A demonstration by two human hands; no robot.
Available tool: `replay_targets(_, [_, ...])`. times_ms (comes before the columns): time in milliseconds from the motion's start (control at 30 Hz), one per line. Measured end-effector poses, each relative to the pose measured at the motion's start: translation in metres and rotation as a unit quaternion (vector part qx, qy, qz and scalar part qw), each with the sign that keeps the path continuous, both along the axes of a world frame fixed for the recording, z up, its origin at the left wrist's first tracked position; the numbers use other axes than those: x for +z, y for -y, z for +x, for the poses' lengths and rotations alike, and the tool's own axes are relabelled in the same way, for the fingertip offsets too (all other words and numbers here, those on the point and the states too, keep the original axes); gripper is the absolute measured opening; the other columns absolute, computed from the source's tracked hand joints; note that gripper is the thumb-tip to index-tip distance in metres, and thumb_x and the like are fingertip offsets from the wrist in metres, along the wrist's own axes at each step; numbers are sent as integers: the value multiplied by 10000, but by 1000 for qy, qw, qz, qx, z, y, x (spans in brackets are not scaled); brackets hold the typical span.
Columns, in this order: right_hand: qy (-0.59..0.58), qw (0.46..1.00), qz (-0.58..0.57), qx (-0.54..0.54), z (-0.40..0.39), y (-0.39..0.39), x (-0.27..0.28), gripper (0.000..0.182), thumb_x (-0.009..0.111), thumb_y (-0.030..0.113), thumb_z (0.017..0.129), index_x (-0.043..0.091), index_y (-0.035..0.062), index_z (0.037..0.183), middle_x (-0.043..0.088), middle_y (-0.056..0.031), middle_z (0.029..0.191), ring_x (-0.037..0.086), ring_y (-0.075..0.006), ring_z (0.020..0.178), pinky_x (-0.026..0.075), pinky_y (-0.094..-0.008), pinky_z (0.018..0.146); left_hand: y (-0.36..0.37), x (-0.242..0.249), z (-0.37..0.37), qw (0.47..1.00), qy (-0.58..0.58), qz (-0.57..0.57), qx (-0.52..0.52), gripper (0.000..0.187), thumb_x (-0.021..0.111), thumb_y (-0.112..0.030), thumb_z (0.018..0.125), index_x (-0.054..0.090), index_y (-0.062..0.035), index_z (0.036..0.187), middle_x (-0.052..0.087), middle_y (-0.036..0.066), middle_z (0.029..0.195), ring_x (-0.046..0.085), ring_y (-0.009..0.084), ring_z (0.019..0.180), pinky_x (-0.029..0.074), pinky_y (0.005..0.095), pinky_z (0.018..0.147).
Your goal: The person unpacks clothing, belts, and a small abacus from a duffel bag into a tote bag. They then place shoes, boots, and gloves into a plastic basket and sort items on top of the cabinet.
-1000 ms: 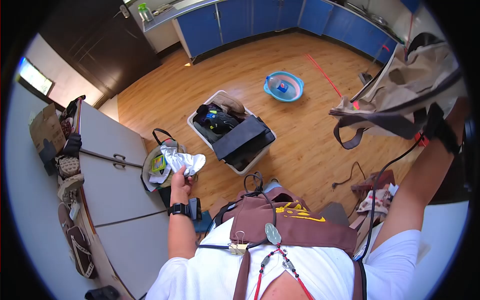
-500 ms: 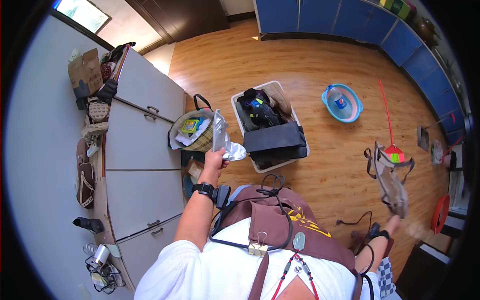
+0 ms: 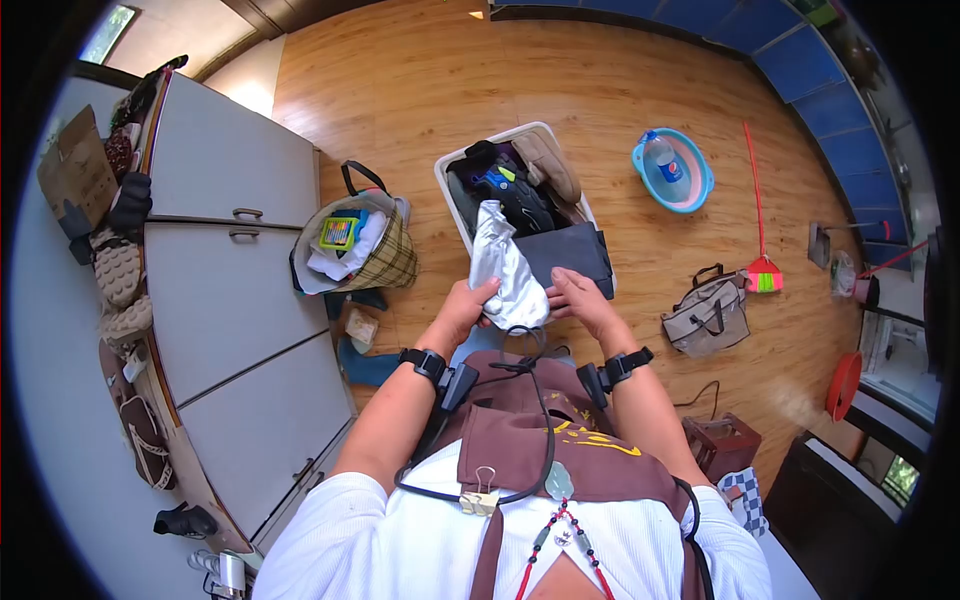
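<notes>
A limp, shiny silver piece [image 3: 506, 268], foil-like and wrinkled, is gripped at its left edge by my left hand [image 3: 463, 308]. At its right side is my right hand [image 3: 588, 302], fingers apart and fingertips close to the silver edge. Both hands are over the near end of a white bin [image 3: 449, 205]. Inside the bin lie dark shoes [image 3: 512, 196] with lime and blue accents, a tan shoe [image 3: 548, 165] and a flat dark grey fabric item [image 3: 575, 258], which the silver piece partly overlaps.
A plaid basket [image 3: 391, 252] with a green-framed item and white cloth stands left, by the white cabinets [image 3: 240, 300]. To the right are a beige bag [image 3: 708, 318], a red broom [image 3: 764, 275] and a blue basin [image 3: 700, 195] holding a plastic bottle [image 3: 662, 160].
My right hand has let go of the beige bag, now on the floor at right, and has come to the silver piece. My left hand has brought that piece right, over the bin.
</notes>
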State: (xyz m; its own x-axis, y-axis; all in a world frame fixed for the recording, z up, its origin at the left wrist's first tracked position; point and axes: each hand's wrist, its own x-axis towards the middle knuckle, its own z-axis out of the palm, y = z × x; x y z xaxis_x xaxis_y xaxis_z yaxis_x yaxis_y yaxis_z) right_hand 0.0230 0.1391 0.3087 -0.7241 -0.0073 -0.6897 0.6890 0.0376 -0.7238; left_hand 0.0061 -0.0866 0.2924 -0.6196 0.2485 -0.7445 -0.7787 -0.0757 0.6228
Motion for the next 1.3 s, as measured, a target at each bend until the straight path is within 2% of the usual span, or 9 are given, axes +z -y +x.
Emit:
replay_targets(67, [82, 980, -182, -14, -21, 30, -11, 492, 557, 355, 903, 513, -23, 1216, 637, -52, 902, 600, -137, 792, 492, -250, 669, 5, -29, -4, 998, -7, 58, 0, 303, 613, -305, 873, 629, -4, 897, 616, 23, 699, 545, 94, 521, 410, 226, 432])
replay_targets(133, [44, 991, -125, -9, -22, 54, -34, 357, 594, 253, 886, 586, -44, 1084, 643, -63, 920, 602, -124, 774, 487, -259, 680, 14, -25, -12, 996, 52, 48, -50, 373, 640, -285, 861, 613, 30, 1059, 655, 58, 926, 612, 119, 794, 482, 259, 695])
replay_targets(200, [10, 997, -72, -27, -23, 73, -38, 252, 610, 140, 861, 607, -58, 1016, 648, -75, 884, 601, -125, 748, 485, -271, 681, 24, -41, -9, 995, 73, 44, -56, 420, 647, -321, 851, 609, 37, 1066, 655, 54, 927, 611, 117, 811, 472, 254, 709])
replay_targets(367, [-72, 997, -10, 16, -24, 79, -48, 148, 586, 84, 844, 617, -56, 878, 624, -42, 795, 535, -84, 716, 439, -243, 642, 50, -31, -1, 997, 52, 59, 9, 395, 554, -441, 887, 604, -51, 923, 574, 17, 639, 501, 78, 437, 399, 215, 378])
replay_targets(500, [-122, 981, 85, 122, -34, 42, -87, 163, 597, 102, 825, 609, -58, 847, 625, -62, 766, 538, -98, 710, 440, -271, 644, 67, -25, 8, 994, 66, -40, 82, 414, 478, -437, 923, 567, -37, 983, 591, 48, 644, 521, 90, 442, 393, 206, 382])
replay_targets(733, [-180, 929, 191, 262, -66, 31, -100, 259, 626, 187, 772, 620, -51, 874, 637, -213, 785, 631, -331, 763, 464, -393, 703, 83, -6, 65, 966, 44, -111, 229, 307, 501, -347, 921, 575, -49, 940, 615, 75, 707, 530, 101, 494, 403, 223, 423])
replay_targets(967, [-266, 899, 129, 323, -98, 110, -122, 250, 641, 169, 736, 618, -58, 838, 635, -229, 773, 640, -340, 750, 482, -396, 690, 103, -17, 109, 964, 59, -85, 243, 229, 537, -285, 902, 584, -64, 874, 613, 56, 671, 539, 105, 475, 409, 232, 403])
replay_targets(1033, [-244, 897, 123, 347, -103, 145, -107, 218, 622, 106, 756, 632, -67, 888, 664, -121, 771, 612, -160, 714, 483, -319, 666, 123, -21, 106, 959, 54, -96, 260, 219, 540, -278, 898, 583, -65, 874, 612, 54, 665, 535, 103, 471, 411, 238, 398])
replay_targets(1300, [-190, 922, 82, 326, -139, 328, -167, 251, 624, 105, 781, 630, -73, 958, 664, -115, 792, 629, -199, 726, 495, -317, 716, 257, -53, 90, 964, -2, -82, 251, 219, 560, -276, 881, 597, -61, 859, 609, 51, 658, 548, 104, 481, 414, 242, 401])
